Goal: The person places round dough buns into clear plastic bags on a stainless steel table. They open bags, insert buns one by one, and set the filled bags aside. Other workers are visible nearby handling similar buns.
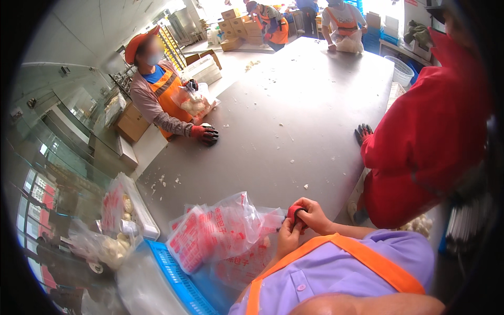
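Close to my chest, at the near edge of the steel table (256,157), both of my hands meet on a red and black work glove (294,212). The fingers of my right hand (313,215) pinch the glove's red cuff. My left hand (289,236) is bare and holds the glove from below, its fingertips partly hidden. Left of my hands, printed clear plastic bags (220,228) lie in a loose pile on the table's near edge and over a blue plastic crate (173,271).
At the left, a co-worker in an orange apron (169,90) rests a gloved hand on the table beside a bag of buns (193,103). A person in red (425,145) stands close at the right. A white tray (143,208) with bagged buns stands at the near left. Small crumbs dot the tabletop.
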`<state>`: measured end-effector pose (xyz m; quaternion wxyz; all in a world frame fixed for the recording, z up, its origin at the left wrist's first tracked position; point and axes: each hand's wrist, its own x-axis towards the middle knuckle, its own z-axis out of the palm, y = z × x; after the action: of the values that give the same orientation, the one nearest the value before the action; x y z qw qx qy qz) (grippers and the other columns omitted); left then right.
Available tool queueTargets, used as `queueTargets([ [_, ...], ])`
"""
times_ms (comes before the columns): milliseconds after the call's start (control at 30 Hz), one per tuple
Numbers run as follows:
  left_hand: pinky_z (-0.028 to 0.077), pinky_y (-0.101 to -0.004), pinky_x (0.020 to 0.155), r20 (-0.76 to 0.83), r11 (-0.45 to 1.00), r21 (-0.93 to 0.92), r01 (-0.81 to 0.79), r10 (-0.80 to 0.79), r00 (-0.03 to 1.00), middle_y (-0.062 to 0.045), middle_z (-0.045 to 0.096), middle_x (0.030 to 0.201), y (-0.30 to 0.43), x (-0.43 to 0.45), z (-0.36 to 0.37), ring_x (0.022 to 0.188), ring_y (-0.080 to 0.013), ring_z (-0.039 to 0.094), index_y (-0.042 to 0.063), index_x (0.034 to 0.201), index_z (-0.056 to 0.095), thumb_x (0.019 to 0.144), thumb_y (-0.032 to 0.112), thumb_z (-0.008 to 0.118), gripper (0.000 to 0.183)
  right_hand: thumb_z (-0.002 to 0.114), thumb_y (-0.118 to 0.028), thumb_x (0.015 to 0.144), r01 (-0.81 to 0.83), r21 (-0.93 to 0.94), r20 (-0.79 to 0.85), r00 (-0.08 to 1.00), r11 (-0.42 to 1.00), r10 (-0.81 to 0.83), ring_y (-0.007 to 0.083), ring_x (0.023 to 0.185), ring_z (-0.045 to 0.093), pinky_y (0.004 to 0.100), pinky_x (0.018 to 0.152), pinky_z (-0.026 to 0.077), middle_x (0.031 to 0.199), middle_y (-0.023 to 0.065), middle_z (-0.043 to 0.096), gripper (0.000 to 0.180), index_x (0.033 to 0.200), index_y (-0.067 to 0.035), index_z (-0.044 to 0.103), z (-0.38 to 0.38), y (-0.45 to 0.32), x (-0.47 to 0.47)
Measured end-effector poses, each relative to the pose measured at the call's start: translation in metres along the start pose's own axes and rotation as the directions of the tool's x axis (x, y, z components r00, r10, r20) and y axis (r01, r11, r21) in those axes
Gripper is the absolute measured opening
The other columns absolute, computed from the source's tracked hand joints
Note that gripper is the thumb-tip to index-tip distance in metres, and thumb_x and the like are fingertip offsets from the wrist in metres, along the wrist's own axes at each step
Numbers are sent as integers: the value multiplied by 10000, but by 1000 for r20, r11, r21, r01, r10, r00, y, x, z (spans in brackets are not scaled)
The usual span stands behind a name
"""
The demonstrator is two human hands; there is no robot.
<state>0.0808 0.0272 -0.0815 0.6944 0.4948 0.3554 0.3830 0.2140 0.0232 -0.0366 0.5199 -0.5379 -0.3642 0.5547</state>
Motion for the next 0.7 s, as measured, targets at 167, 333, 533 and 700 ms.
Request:
queueTargets([
  [167,477,-218,666,-185,981,-84,-173,155,970,-45,580,871,14,17,-5,770,-87,566,16,982,502,950,81,496,73,602,-114,857,189,-61,27,982,980,-188,106,765,585,245,671,500,867,58,616,174,991,-4,587,-14,20,21],
  [333,454,-194,577,-204,978,110,-176,195,959,-21,579,818,41,26,-10,674,-55,545,24,972,509,920,74,545,81,614,-33,808,497,-475,44,838,726,-544,174,781,641,299,655,489,884,90,648,241,1048,-30,598,-17,-28,4],
  [533,543,-267,634,4,941,280,-190,196,981,-94,616,851,26,30,-16,735,-136,626,-16,995,503,891,-17,510,104,507,-171,857,267,-719,266,959,642,-100,284,857,646,361,734,507,922,102,679,237,1046,-135,646,-16,-50,-10],
  [700,518,-266,594,176,790,499,-355,309,935,-90,637,745,39,16,0,669,-126,632,6,1001,522,858,4,561,148,473,-235,860,23,-813,163,968,581,190,335,862,623,388,743,494,934,152,658,260,1016,-113,641,-22,-20,-2],
])
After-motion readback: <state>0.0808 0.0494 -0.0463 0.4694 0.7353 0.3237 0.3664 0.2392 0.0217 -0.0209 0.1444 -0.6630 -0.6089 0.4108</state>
